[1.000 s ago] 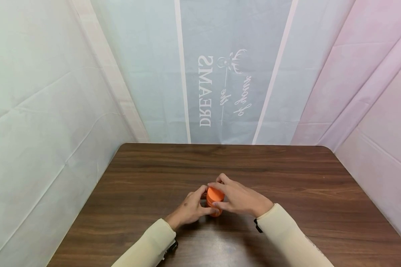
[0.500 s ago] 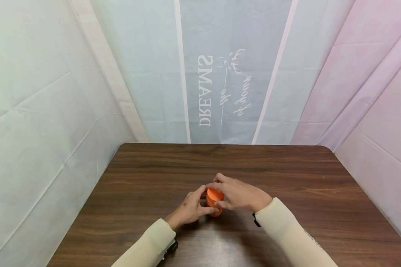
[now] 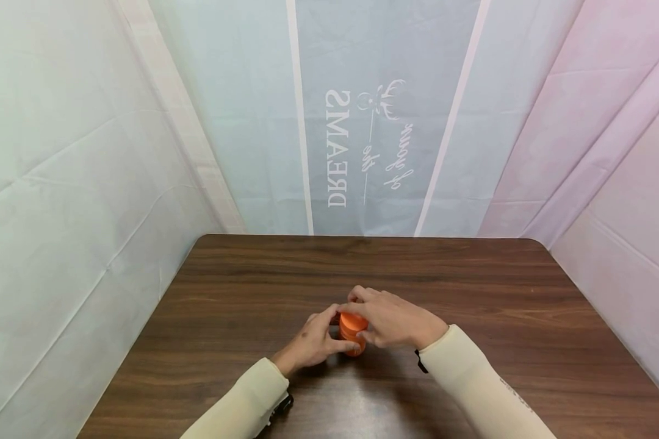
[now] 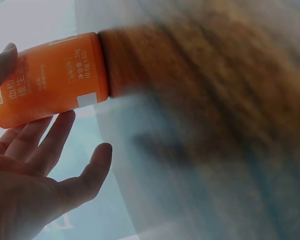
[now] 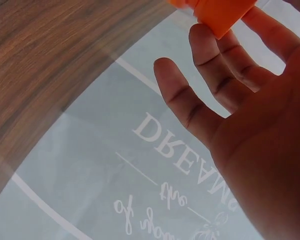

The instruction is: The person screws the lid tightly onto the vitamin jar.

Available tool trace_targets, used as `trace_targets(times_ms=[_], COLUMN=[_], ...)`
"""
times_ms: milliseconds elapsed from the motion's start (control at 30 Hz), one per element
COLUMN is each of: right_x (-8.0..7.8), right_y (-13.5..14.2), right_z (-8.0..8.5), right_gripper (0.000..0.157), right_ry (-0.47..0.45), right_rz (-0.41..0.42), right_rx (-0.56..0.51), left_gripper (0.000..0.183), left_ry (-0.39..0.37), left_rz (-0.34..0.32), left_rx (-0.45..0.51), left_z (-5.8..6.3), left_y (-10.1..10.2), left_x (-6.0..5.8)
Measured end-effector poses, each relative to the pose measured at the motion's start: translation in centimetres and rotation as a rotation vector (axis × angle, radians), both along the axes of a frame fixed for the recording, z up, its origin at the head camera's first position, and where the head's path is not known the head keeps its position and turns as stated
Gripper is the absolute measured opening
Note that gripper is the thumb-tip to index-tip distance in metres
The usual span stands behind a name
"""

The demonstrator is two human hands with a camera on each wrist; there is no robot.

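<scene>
An orange pill bottle point(image 3: 350, 335) with white printed characters on its side stands upright on the table, its round orange cap point(image 3: 354, 321) uppermost. My left hand point(image 3: 310, 344) holds the bottle's body from the left, thumb on the near side. From the right, my right hand point(image 3: 396, 319) grips the cap, with the thumb at its near edge and fingers round its far side. In the left wrist view the label shows on the bottle point(image 4: 45, 82), above the left hand's spread fingers. In the right wrist view fingertips touch the cap point(image 5: 221, 16).
The dark wood-grain table point(image 3: 241, 286) has rounded far corners. A pale grey-blue cloth point(image 3: 269, 122) with mirrored lettering hangs behind it, and light fabric walls point(image 3: 60, 183) stand at both sides.
My right hand has turned a little about the cap: its fingers have shifted left round the far side and its thumb slightly right. The left hand and the bottle have stayed put.
</scene>
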State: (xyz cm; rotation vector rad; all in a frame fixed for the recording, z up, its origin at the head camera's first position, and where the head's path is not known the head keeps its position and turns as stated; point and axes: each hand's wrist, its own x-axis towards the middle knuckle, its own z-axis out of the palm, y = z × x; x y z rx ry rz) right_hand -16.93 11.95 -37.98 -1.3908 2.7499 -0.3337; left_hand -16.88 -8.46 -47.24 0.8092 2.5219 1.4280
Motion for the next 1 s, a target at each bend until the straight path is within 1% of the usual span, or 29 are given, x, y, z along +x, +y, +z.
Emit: trace_targets(times_ms=[200, 400, 667, 867, 1000], right_x=[0.2, 0.7, 1.0, 1.3, 1.3], right_y=[0.7, 1.7, 2.7, 3.1, 3.2], right_z=[-0.1, -0.4, -1.2, -1.4, -1.7], right_gripper=[0.052, 0.050, 0.047, 0.046, 0.041], right_ry=[-0.027, -0.073, -0.111, -0.159, -0.156], right_rz=[-0.009, -0.057, -0.114, -0.194, -0.219], right_rx=[-0.041, -0.094, -0.154, -0.149, -0.149], left_gripper=[0.054, 0.059, 0.056, 0.054, 0.055], left_ry=[0.065, 0.125, 0.114, 0.120, 0.123], left_rz=[0.001, 0.009, 0.008, -0.015, -0.028], left_rx=[-0.005, -0.011, -0.026, -0.044, -0.043], left_z=[0.3, 0.6, 0.9, 1.1, 1.1], left_y=[0.2, 0.6, 1.2, 1.7, 1.8], left_x=[0.0, 0.0, 0.0, 0.2, 0.2])
